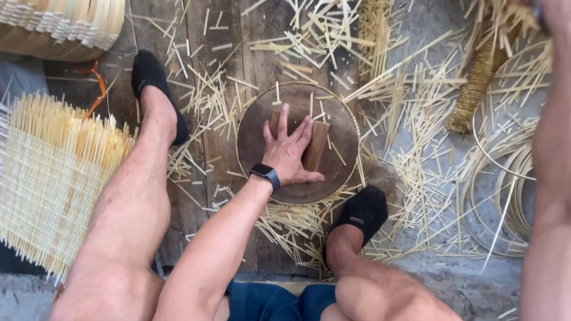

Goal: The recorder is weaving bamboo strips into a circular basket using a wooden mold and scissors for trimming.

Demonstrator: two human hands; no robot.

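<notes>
My left hand (pixel 287 151), with a dark watch (pixel 266 174) on the wrist, lies flat with fingers spread on a brown wooden block (pixel 315 147). The block rests on a round dark wooden board (pixel 343 134) ringed by a thin bamboo hoop, between my two feet in black shoes. My right hand (pixel 569 11) is raised at the top right corner, mostly out of frame; its fingers seem closed around something dark that I cannot make out.
Cut bamboo splints (pixel 307 23) litter the planks and concrete. A half-woven bamboo mat (pixel 46 179) lies at left, a woven basket (pixel 50 7) at top left. Coiled bamboo hoops (pixel 508 194) and a bound bundle (pixel 475 86) sit at right.
</notes>
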